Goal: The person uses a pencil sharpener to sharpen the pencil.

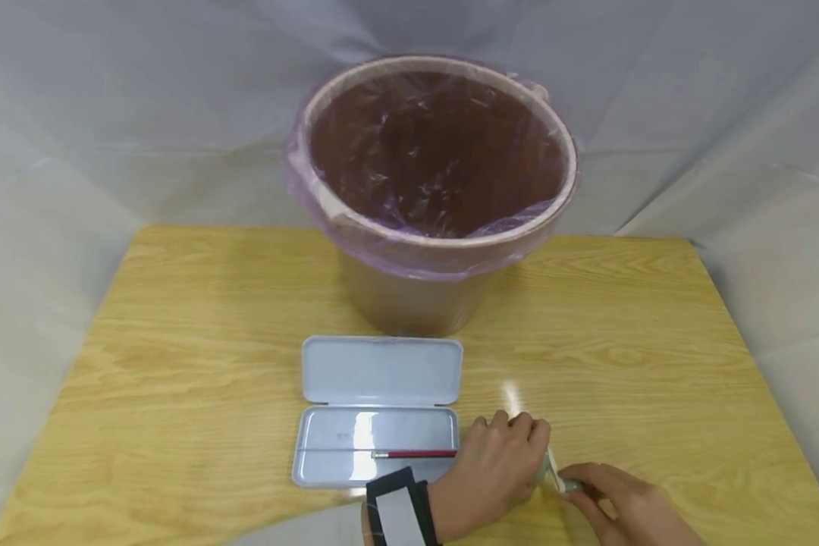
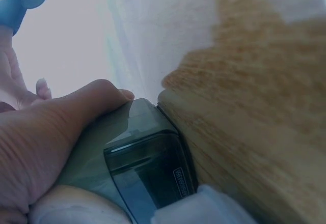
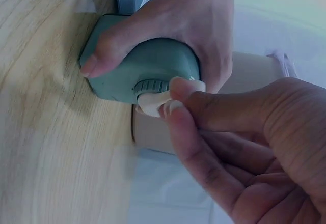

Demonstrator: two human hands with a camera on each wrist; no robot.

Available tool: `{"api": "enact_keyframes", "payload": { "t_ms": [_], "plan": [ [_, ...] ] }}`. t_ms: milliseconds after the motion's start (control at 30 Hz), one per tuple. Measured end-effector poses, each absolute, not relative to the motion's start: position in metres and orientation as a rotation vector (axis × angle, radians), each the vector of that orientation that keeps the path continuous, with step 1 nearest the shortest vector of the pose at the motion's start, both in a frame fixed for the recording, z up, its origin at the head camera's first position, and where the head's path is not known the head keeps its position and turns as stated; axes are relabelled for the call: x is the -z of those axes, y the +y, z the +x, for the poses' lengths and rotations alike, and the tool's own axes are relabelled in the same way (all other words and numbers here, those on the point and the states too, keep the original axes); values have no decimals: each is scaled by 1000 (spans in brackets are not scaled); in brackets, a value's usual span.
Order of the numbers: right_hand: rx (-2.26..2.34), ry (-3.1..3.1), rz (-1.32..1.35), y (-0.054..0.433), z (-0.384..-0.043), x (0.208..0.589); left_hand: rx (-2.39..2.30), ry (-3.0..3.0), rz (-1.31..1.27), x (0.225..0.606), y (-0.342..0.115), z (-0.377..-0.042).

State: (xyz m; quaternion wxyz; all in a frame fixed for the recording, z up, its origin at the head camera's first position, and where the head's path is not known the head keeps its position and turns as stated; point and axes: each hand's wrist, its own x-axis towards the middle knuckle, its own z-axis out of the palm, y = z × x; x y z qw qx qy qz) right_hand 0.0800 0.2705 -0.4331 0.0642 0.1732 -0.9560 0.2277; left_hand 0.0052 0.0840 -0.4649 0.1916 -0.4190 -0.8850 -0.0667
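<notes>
My left hand (image 1: 494, 466) grips a green crank pencil sharpener (image 3: 158, 63) from above, its fingers spread over the body, which rests on the wooden table. In the left wrist view the dark see-through shavings drawer (image 2: 153, 170) of the sharpener shows beside the thumb. Thumb and fingertips of my right hand (image 3: 244, 132) pinch the knob of the white crank (image 3: 153, 102). The crank sits on the sharpener's side that faces this hand. Left of both hands lies an open light-blue pencil case (image 1: 382, 371), holding a red and black pencil (image 1: 415, 454) partly hidden by my left hand.
A brown bin (image 1: 416, 299) lined with a thin purple bag (image 1: 444, 265) stands at the back of the wooden table (image 1: 177, 364), behind the pencil case. Pale sheeting (image 1: 143, 91) hangs behind and at both sides.
</notes>
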Motion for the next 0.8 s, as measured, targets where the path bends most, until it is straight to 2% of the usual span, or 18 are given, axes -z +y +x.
{"api": "enact_keyframes", "payload": {
  "t_ms": [133, 367, 633, 800],
  "plan": [
    [-671, -2809, 479, 268, 80, 431, 179, -2490, -1177, 465, 85, 5],
    [-821, -2598, 621, 278, 76, 435, 173, -2499, -1175, 466, 86, 5],
    [-689, -2546, 811, 285, 64, 435, 153, -2543, -1196, 467, 87, 5],
    [-622, -2585, 835, 284, 54, 428, 150, -2537, -1201, 467, 86, 5]
  ]
}}
